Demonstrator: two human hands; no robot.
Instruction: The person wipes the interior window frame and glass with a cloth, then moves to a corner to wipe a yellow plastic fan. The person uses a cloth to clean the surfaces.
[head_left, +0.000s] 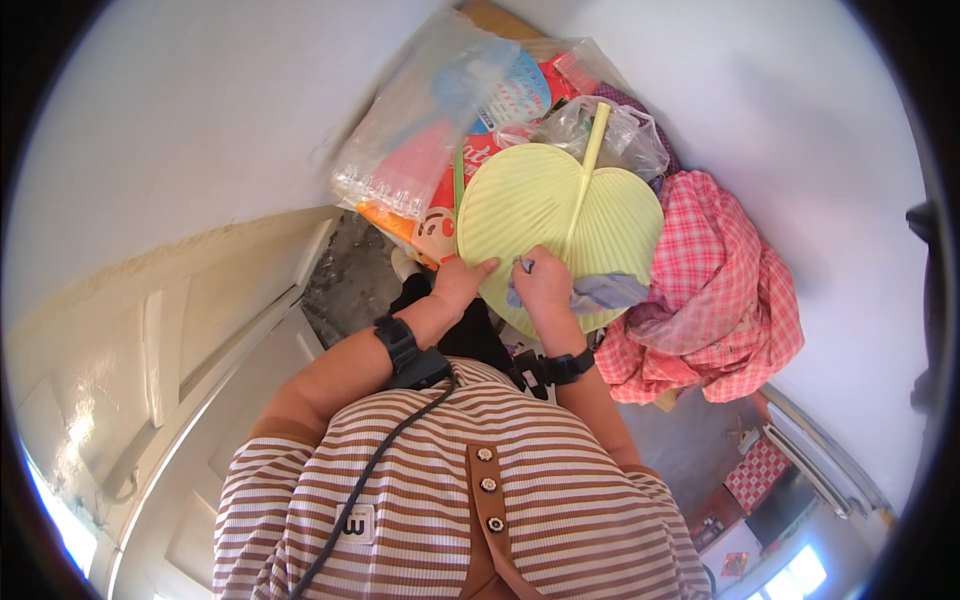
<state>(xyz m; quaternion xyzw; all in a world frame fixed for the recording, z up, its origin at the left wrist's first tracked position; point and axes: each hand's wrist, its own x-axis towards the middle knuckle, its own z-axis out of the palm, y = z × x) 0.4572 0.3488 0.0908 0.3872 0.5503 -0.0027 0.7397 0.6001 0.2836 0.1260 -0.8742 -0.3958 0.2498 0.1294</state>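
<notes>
A pale yellow-green plastic hand fan (525, 195), shaped like a palm leaf, lies before me with its handle pointing away. My left hand (463, 283) is at the fan's near left edge, thumb on the face and the other fingers hidden, probably under the rim. My right hand (541, 281) is closed around a bunched grey-blue cloth (611, 292), pressed on the lower part of the fan. Part of the cloth trails right across the ribs, and a bit pokes out left of the fist.
Clear plastic packaging (405, 127), a red printed bag (442, 225) and a crumpled clear bag (637, 139) lie behind and left of the fan. Pink checked fabric (720, 300) is heaped at the right. White walls flank the pile; a panelled door (217, 375) stands at left.
</notes>
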